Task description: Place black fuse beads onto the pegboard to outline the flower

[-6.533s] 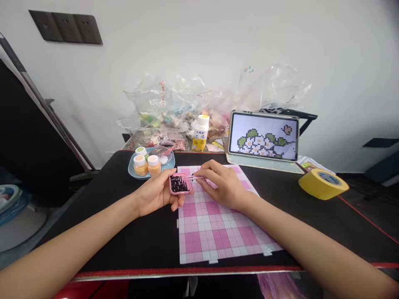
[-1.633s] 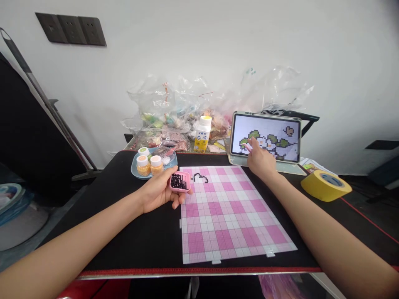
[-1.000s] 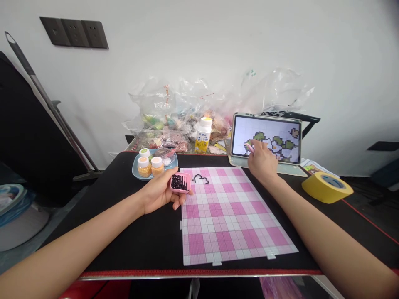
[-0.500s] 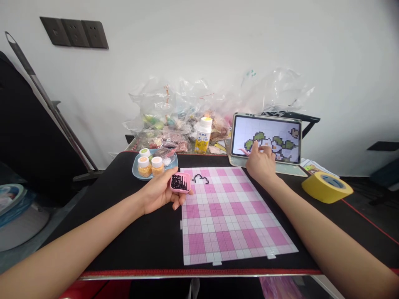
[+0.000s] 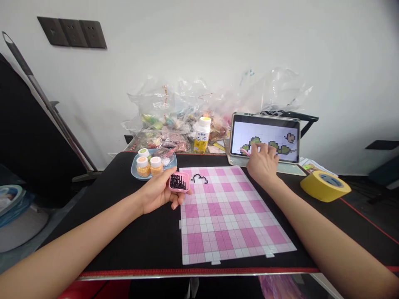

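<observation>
My left hand (image 5: 157, 192) rests at the left edge of a pink checked pegboard (image 5: 230, 216), curled around a small pink tray (image 5: 179, 182) full of black beads. A short curved line of black beads (image 5: 199, 178) sits on the board's far left corner. My right hand (image 5: 263, 162) is stretched out to a propped tablet (image 5: 280, 129), fingertips on the lower left of its screen, which displays a pixel pattern of green leaves. A pink tweezer tip (image 5: 244, 152) sticks out of that hand on the left.
A blue plate (image 5: 135, 169) with three small white-capped jars stands behind my left hand. Behind it are a white and yellow bottle (image 5: 202, 135) and a heap of plastic bags (image 5: 187, 112). A yellow tape roll (image 5: 325, 185) lies at the right of the black mat.
My right hand left the pegboard and reached the tablet, then slid slightly down the screen. The pattern on the screen has shifted downward. My left hand with the tray stayed put.
</observation>
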A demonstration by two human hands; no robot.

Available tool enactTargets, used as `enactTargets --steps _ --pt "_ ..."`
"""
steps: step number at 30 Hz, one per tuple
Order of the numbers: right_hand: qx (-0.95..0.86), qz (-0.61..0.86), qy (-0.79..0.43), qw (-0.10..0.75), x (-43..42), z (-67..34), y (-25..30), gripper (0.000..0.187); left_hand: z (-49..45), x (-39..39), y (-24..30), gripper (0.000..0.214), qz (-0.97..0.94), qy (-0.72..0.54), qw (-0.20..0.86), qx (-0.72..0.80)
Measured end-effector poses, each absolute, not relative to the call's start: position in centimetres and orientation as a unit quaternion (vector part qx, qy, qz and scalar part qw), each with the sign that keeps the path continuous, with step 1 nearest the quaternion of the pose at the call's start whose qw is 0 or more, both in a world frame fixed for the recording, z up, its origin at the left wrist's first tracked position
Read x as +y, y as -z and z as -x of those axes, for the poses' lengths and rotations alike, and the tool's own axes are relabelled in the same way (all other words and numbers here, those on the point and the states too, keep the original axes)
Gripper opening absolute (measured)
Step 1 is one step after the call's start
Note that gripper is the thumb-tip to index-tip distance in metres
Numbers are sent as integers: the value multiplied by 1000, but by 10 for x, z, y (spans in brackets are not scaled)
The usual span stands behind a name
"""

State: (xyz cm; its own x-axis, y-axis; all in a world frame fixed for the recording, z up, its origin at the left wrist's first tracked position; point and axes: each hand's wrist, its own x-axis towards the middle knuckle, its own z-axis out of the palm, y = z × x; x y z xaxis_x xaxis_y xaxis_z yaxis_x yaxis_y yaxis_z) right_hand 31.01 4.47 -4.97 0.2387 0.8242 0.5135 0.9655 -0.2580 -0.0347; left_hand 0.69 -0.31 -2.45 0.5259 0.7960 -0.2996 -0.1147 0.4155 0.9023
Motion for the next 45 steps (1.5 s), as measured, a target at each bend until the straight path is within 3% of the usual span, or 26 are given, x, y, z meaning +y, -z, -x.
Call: enactTargets --steps 6,10,25,30,45 --pt "-572 802 149 88 45 -308 50 39 -8 -3 22 48 -447 -306 746 389" --pt "-556 819 121 73 44 -305 47 43 -9 -4 22 48 -447 -304 748 384" --pt "-534 838 58 97 44 -304 43 49 -8 -4 22 46 -446 -308 747 386" --pt "-557 809 110 148 43 -302 46 53 -7 -4 23 51 -447 -304 752 378" --pt "-582 789 149 132 41 -304 47 43 -8 -4 22 46 -438 -310 755 376"
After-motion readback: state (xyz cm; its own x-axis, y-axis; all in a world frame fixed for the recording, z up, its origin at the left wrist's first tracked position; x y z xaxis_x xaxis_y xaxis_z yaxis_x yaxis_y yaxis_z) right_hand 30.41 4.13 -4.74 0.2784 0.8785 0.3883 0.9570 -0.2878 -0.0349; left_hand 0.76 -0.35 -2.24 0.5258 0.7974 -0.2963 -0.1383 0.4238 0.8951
